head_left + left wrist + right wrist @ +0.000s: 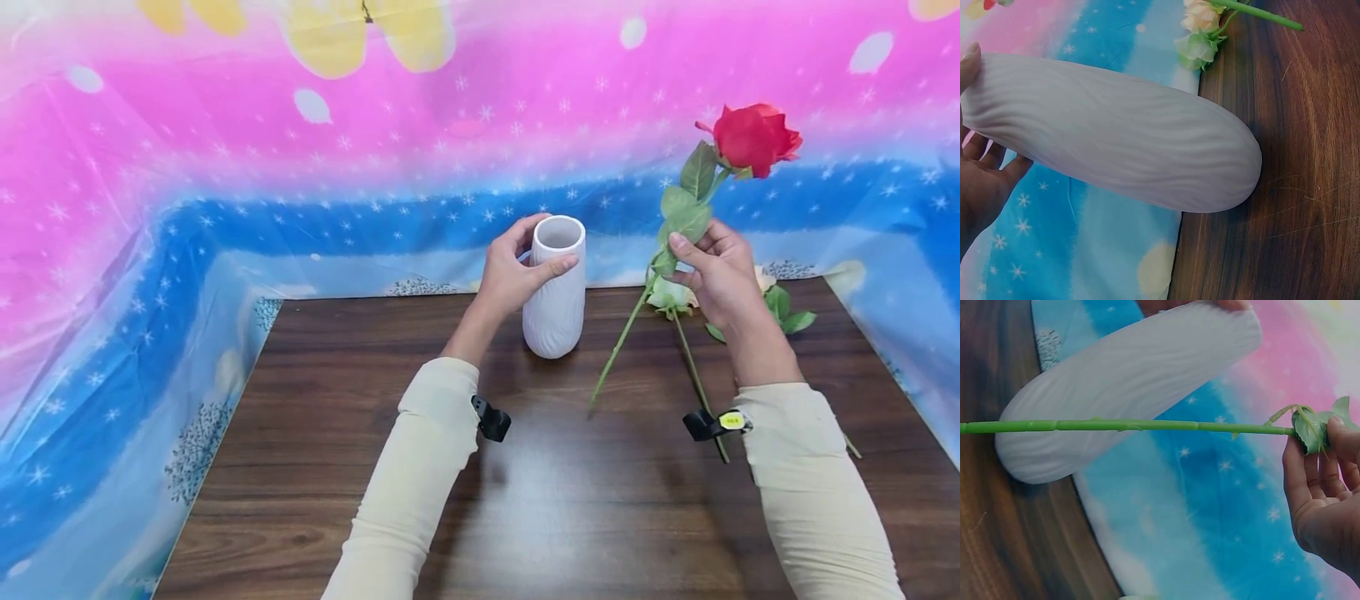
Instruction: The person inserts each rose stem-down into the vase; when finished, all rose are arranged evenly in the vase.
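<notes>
A white vase [555, 308] with a wavy ribbed surface stands upright near the back of the table. My left hand [513, 267] grips it just below the rim, thumb across the front and fingers behind. To its right, my right hand [716, 271] pinches a red rose [753, 140] by its leafy upper stem. The bloom points up and right, while the bare green stem [1116, 425] slants down toward the vase's side. In the right wrist view that stem crosses in front of the vase, and a leaf [1313, 430] is caught between thumb and fingers.
A pale flower [672, 293] lies on the dark wooden table [360, 433] behind the right hand, its stem pointing forward. Beside it is another peach-coloured flower [1202, 14] with green leaves [795, 321]. A patterned pink and blue cloth [337, 208] hangs along the back and sides.
</notes>
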{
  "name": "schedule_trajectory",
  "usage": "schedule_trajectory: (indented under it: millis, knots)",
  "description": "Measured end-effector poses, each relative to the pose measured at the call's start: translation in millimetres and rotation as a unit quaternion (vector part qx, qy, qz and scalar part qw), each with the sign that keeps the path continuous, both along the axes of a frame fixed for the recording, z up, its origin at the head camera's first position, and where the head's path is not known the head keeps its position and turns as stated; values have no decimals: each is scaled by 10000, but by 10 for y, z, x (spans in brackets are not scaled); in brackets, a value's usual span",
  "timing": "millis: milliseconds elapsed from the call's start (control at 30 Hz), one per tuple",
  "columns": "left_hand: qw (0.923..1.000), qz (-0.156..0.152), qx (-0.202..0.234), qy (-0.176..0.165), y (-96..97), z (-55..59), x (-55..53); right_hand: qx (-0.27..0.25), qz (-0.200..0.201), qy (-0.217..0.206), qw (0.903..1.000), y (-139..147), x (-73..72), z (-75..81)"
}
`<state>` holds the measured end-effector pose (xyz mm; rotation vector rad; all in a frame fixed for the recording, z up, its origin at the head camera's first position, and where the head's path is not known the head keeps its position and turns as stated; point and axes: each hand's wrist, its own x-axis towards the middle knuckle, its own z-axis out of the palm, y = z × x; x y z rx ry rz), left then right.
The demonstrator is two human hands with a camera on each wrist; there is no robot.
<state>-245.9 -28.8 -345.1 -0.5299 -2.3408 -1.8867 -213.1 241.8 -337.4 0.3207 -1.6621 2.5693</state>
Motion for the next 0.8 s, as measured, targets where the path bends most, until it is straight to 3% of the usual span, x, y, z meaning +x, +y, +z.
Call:
schedule_trajectory:
  millis: [400, 800]
  knots:
    - [10000, -24, -13, 7, -16, -24, -9, -779, -434, 558, 9945, -24, -32, 254]
    - [10000, -56, -12, 0, -12, 4, 28, -1743, -580, 764, 9800, 20, -32, 532]
